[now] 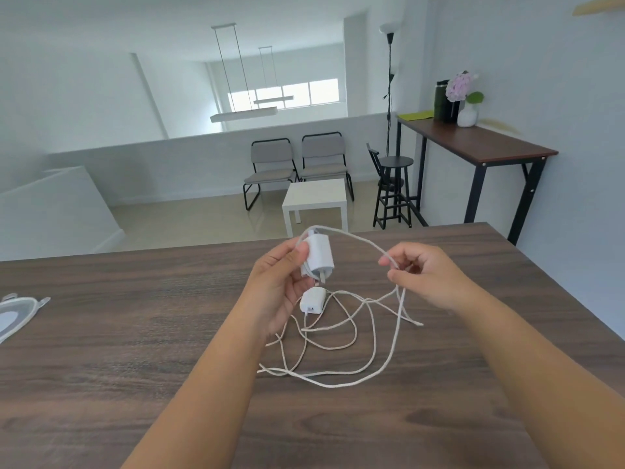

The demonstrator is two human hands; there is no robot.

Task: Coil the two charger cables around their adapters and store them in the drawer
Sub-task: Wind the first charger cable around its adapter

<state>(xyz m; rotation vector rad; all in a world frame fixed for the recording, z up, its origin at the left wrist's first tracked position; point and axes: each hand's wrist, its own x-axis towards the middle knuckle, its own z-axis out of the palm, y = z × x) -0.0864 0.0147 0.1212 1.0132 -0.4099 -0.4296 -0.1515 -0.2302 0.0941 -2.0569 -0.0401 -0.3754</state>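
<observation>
My left hand (282, 282) grips a white charger adapter (319, 253) above the dark wooden table (135, 333), prongs pointing down. Its white cable (358, 239) arcs from the adapter's top over to my right hand (424, 275), which pinches it between thumb and fingers. A second, smaller white adapter (313, 300) lies on the table just below the held one. Loose white cables (338, 346) lie tangled in loops on the table between my forearms. No drawer is in view.
A clear plastic object (17, 314) lies at the table's left edge. Beyond the table are a white side table (316, 198), two grey chairs (297, 164), a black stool (394, 187) and a tall desk (480, 147) with a flower vase.
</observation>
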